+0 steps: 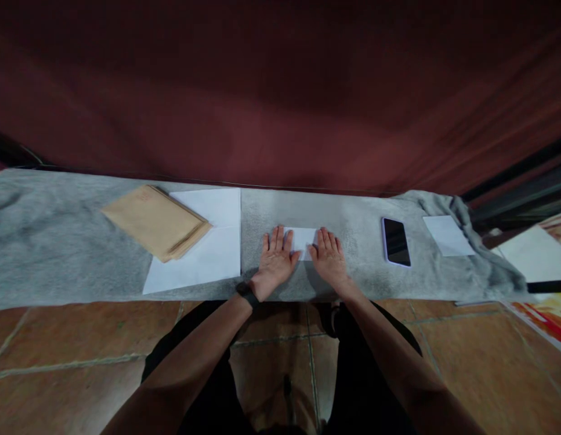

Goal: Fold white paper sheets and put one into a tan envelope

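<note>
A small white piece of paper [304,241] lies on the grey cloth in front of me, perhaps folded; its layers are too small to make out. My left hand [276,260] rests flat over its left end, fingers stretched away from me and thumb pointing inward. Over the right end, my right hand [329,257] is laid flat in the same way. Only the middle of the paper shows between the two hands. Neither hand grips anything.
A grey cloth [280,208] covers the narrow bench. To the left, brown envelopes [156,220] lie partly on large white sheets [217,260]. A phone [397,241] and another white sheet [448,235] lie to the right. A dark red curtain [262,121] hangs behind.
</note>
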Motion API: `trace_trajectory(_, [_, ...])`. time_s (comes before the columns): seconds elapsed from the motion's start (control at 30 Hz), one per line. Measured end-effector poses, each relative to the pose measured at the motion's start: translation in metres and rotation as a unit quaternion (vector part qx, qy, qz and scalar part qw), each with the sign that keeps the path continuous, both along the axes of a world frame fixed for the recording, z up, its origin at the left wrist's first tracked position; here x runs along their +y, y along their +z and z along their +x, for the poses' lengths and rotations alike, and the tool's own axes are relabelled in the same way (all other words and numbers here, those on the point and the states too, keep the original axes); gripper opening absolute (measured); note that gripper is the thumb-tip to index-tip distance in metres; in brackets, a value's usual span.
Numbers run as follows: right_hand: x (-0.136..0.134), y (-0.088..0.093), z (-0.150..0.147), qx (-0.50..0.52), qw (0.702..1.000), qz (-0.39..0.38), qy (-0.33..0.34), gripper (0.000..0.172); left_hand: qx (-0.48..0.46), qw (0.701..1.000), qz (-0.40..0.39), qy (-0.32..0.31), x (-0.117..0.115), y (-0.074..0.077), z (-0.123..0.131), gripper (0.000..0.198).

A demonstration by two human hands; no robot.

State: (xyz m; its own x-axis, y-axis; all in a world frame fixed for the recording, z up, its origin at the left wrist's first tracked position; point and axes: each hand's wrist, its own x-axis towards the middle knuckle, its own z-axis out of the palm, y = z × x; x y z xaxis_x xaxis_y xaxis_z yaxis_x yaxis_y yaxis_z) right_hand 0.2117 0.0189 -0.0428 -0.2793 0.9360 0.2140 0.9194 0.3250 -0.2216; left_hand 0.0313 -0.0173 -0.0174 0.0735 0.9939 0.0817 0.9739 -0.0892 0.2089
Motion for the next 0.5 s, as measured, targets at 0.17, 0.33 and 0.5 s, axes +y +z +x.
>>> trace_trajectory(0.17, [0.009,0.008,-0.003,0.044,0.999,-0.001,-0.015,0.061,0.010,1.000,-0.011,0.003,0.000,0.003,-0.002,0.068])
trace_trajectory(0.33, [0.001,0.013,-0.023,0.046,0.993,-0.039,0.101,0.059,-0.001,1.000,-0.012,-0.005,-0.001,0.003,-0.004,0.064])
trace_trajectory(0.5, [-0.010,0.009,-0.032,-0.003,0.993,-0.041,0.110,0.057,-0.006,1.000,0.000,-0.011,-0.004,-0.005,-0.012,0.064])
